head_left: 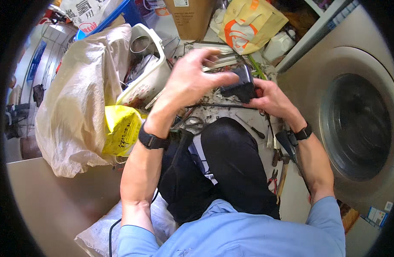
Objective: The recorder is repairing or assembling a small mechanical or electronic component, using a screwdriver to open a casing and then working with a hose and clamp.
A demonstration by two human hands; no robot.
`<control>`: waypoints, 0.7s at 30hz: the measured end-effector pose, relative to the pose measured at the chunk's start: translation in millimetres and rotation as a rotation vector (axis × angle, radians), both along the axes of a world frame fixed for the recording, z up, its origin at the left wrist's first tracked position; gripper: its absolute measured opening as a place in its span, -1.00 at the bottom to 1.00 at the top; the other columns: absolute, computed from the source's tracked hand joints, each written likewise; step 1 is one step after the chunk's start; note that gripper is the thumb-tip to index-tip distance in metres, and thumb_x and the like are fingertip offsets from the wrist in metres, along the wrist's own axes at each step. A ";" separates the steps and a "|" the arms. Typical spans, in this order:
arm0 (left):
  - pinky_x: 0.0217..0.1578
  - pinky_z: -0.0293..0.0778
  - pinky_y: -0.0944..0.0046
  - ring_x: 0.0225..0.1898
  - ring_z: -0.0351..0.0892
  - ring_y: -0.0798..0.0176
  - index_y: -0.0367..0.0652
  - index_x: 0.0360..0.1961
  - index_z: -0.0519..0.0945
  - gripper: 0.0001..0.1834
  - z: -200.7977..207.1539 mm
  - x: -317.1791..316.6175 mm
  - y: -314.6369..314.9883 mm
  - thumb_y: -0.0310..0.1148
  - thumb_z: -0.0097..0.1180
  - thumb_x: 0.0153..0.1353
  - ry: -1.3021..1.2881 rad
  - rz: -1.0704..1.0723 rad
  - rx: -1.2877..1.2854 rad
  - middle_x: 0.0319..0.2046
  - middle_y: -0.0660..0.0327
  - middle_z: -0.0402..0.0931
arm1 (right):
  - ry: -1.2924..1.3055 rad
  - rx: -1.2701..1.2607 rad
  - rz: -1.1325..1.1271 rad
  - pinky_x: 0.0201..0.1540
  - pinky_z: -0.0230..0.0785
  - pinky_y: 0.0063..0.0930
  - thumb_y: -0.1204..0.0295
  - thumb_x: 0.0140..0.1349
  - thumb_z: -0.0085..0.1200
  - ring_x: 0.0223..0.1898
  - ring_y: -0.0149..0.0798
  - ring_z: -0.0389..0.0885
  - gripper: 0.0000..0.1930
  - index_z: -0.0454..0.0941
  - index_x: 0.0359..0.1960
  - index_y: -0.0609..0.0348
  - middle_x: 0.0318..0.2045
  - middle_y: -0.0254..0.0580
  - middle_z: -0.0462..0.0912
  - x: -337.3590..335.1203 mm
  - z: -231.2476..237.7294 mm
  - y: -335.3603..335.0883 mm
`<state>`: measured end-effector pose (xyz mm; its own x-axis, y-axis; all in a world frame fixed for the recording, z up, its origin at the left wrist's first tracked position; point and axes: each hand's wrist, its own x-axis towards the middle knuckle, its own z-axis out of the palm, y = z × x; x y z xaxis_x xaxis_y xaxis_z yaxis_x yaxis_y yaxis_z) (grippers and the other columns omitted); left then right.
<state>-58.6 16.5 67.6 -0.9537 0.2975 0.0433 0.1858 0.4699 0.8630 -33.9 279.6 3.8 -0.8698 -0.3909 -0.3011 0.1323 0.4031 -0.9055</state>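
In front of my knees, a black box-like object (242,85) with rounded edges is held up in my right hand (272,99). The fingers and thumb of that hand grip its right side, and a bit of red shows beside them. My left hand (197,75) is at the object's left, slightly smeared by motion. Its fingers are spread apart, and its thumb reaches to the object's edge; whether it touches cannot be made out. Below, on the littered floor, lie a dark cable (195,123) and a screwdriver with a black handle (258,132).
At the left, a white bin (162,64) holds metal odds and ends, beside a large pale sack (77,107) and a yellow bag (120,128). A washing machine (330,64) stands right. Pliers (273,180) and a hammer (283,171) lie by my right knee. A cardboard box (192,21) stands ahead.
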 end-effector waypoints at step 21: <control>0.04 0.63 -0.10 -0.10 0.75 -0.18 -0.19 -0.15 0.78 -0.66 -279.2 -94.0 -149.6 -0.18 0.27 0.17 -0.370 -0.104 -0.948 -0.21 -0.11 0.76 | 0.080 0.755 0.429 0.02 0.57 0.02 0.16 0.20 0.33 -0.05 0.21 0.70 -0.60 0.69 -0.15 0.30 -0.14 0.16 0.69 34.7 -343.3 63.8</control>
<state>-152.7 -133.2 -211.6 -0.8271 0.1386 -0.5447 0.0623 0.9858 0.1562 0.8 343.4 -339.5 -0.7225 -0.4102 -0.5566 -0.2211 0.8998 -0.3761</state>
